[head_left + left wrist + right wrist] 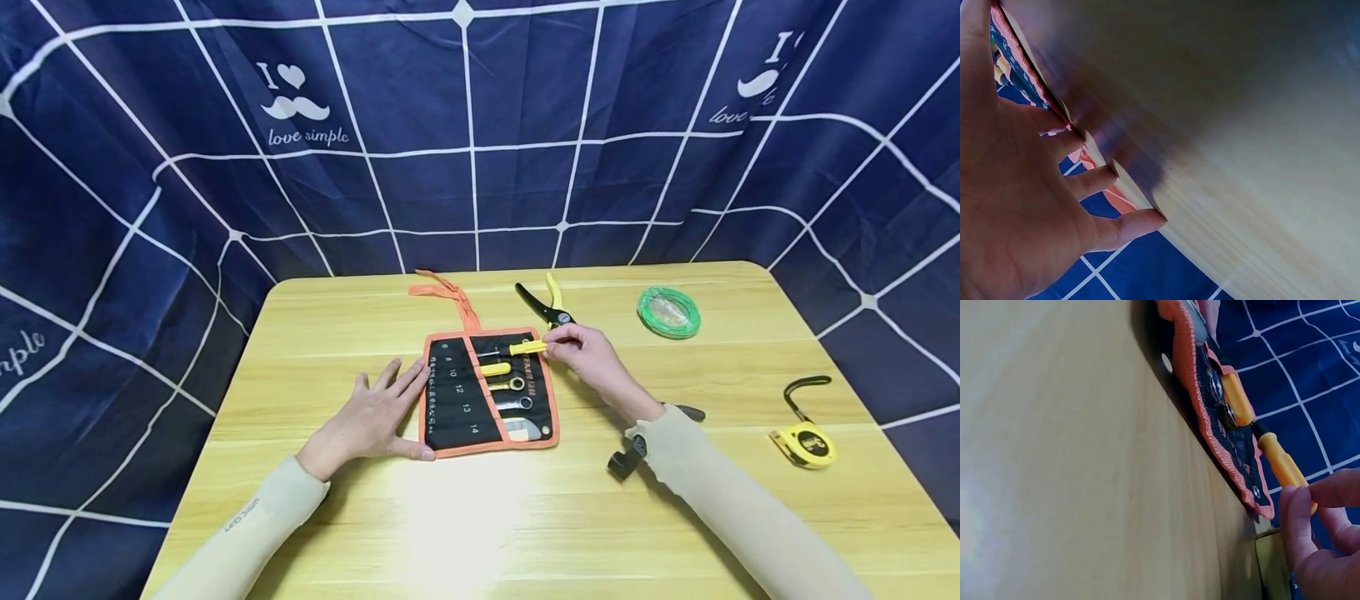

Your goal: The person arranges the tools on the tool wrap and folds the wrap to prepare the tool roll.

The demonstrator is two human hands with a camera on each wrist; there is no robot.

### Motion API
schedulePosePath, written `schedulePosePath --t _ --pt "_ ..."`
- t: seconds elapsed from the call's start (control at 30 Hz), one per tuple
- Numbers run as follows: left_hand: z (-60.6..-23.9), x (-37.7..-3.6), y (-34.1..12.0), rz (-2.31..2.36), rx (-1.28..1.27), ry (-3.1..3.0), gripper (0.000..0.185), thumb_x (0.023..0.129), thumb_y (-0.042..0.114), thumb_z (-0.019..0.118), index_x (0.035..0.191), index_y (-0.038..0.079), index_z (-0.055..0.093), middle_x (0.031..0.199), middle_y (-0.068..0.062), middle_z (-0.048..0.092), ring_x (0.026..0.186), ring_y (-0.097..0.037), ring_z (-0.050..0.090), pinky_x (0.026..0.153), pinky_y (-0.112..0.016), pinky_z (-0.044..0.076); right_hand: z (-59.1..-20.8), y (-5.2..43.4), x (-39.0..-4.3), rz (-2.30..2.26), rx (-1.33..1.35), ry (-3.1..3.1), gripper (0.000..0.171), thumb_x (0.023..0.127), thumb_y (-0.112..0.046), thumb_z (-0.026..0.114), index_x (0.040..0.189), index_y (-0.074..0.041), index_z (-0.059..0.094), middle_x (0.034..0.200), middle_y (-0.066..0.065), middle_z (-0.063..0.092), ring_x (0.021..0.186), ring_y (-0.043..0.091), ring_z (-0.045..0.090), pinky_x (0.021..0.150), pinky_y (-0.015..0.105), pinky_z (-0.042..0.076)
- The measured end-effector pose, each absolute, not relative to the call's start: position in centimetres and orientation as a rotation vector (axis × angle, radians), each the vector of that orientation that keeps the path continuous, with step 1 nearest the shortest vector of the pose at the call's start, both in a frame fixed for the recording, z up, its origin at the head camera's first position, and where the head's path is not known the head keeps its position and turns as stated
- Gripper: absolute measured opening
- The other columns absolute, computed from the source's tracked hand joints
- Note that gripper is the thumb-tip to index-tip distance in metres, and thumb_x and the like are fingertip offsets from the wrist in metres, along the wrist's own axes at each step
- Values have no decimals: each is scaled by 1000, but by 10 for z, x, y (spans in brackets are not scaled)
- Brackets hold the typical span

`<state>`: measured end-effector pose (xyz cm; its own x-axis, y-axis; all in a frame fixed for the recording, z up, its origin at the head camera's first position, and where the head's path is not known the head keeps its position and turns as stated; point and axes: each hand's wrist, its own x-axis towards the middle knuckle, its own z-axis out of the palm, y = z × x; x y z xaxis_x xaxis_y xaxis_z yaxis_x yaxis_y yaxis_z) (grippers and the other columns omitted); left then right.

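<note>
A black tool roll with orange trim (459,398) lies unrolled at the middle of the wooden table (525,517). Its pockets hold several wrenches (512,403) and a second yellow-handled tool (495,368). My right hand (581,346) pinches the end of a yellow-handled screwdriver (525,347) that lies across the roll's top pocket; the right wrist view shows the same yellow handle (1282,464) between my fingertips (1297,515). My left hand (378,412) lies flat with straight fingers against the roll's left edge (1022,69), pressing on the table.
Black and yellow pliers (551,304) lie just behind the roll. A green wire coil (668,312) sits at the back right, a yellow tape measure (806,442) near the right edge. A dark blue grid-patterned cloth (480,125) hangs behind the table.
</note>
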<state>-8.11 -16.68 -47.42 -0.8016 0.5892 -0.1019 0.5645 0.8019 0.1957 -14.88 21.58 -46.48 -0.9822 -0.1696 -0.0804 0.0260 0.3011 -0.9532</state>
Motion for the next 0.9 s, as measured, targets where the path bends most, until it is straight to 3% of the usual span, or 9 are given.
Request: schedulePosePath --t 0.1,0.37,0.5,0.73,0.9 --pt "-474 -81 -167 237 905 2827 132 82 86 73 174 4 25 179 -15 24 159 -53 24 104 -87 32 -464 211 -151 -1742 -152 2400 19 103 2 69 120 9 73 107 21 78 93 18 75 70 23 53" --pt "-474 -81 -167 234 901 2827 132 82 86 74 174 4 25 179 -16 24 159 -52 24 105 -87 31 -463 198 -155 -1556 -273 2530 14 102 0 72 115 3 78 95 14 80 81 19 73 64 25 53" --pt "-475 -80 -167 228 906 2825 132 82 86 73 174 4 24 179 -16 23 159 -52 24 104 -87 31 -462 194 -157 -1476 -287 2592 13 102 -3 74 114 -2 80 99 10 80 80 20 71 63 26 52" --pt "-475 -80 -166 222 916 2836 132 82 86 73 173 3 25 179 -16 24 159 -52 25 104 -87 33 -462 190 -160 -1412 -349 2630 12 101 -1 73 111 -2 81 109 10 78 91 19 71 74 28 55" --pt "-476 -80 -167 215 912 2838 132 82 86 73 173 3 25 179 -16 24 159 -52 25 104 -87 32 -463 187 -162 -1398 -354 2610 11 103 -3 74 111 -4 81 106 8 79 84 20 69 68 28 53"
